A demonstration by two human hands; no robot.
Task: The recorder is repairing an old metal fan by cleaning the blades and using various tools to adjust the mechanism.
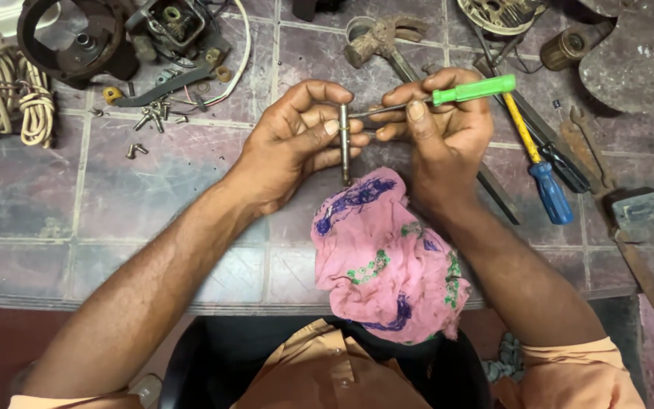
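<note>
My left hand (297, 132) grips a thin metal shaft (344, 151) upright between thumb and fingers, over the tiled floor. My right hand (440, 125) holds a screwdriver with a green handle (472, 89), its tip lying against the upper part of the shaft. A pink patterned cloth (384, 257) lies just below both hands, near my lap.
Loose screws (151, 117) and a dark motor housing (77, 42) lie at the upper left beside coiled cord (9, 95). A hammer (380, 42), a blue-and-yellow screwdriver (543, 167), pliers, another hammer (637, 220) and a rusty fan blade (630, 60) sit to the right.
</note>
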